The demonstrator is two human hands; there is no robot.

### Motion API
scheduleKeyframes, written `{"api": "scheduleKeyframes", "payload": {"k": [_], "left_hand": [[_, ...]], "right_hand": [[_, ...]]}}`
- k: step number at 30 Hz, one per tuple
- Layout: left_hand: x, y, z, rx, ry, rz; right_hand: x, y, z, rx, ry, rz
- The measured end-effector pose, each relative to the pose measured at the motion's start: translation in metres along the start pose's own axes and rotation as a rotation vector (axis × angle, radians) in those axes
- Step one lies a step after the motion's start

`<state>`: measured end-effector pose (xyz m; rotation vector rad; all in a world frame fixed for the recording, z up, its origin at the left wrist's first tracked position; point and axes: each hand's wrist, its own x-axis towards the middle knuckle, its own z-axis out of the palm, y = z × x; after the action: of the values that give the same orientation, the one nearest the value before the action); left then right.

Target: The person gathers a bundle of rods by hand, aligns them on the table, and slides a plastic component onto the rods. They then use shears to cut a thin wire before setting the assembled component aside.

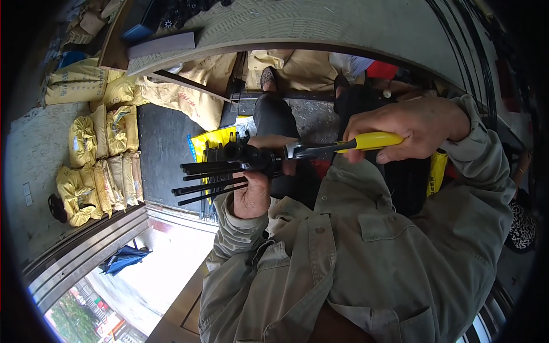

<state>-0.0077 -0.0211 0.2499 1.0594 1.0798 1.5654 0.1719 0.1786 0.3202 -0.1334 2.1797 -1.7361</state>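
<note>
My left hand (251, 194) is closed around a black plastic part (249, 157) with a round tubular end and several long thin prongs pointing left. In my right hand (414, 128) is a pair of yellow-handled pliers (377, 140), gripped by the handles. The metal jaws meet the right side of the black part, beside my left fingers. Whether the jaws are closed on it is hidden by the fingers and the part. Below and behind the part, more thin black rods (210, 155) stand near a yellow printed bag (214, 137).
A table with a pale worn top (286, 26) spans the far side, with black parts (186, 10) on it. Stacked yellow-brown sacks (117, 131) stand at the left. Brown sacks (306, 71) lie beyond my feet. A blue umbrella (126, 258) is by the doorway at lower left.
</note>
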Motion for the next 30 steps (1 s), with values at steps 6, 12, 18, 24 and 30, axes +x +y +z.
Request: {"api": "scheduleKeyframes", "payload": {"k": [6,12,18,24,30], "left_hand": [[0.002,-0.006,0.002,-0.040,-0.039,0.101],[-0.002,-0.012,-0.002,0.001,0.014,0.071],[0.012,-0.020,-0.001,0.092,0.180,0.039],[0.015,-0.051,-0.008,0.248,0.474,0.117],[0.032,-0.014,0.026,0.064,0.389,0.514]], "right_hand": [[0.003,-0.034,-0.013,0.121,-0.068,0.367],[0.015,-0.042,-0.027,-0.127,-0.120,0.414],[0.014,-0.026,-0.009,-0.167,-0.008,0.318],[0.005,0.023,-0.028,-0.970,0.704,0.319],[-0.013,0.086,-0.080,-1.567,1.205,0.013]]}}
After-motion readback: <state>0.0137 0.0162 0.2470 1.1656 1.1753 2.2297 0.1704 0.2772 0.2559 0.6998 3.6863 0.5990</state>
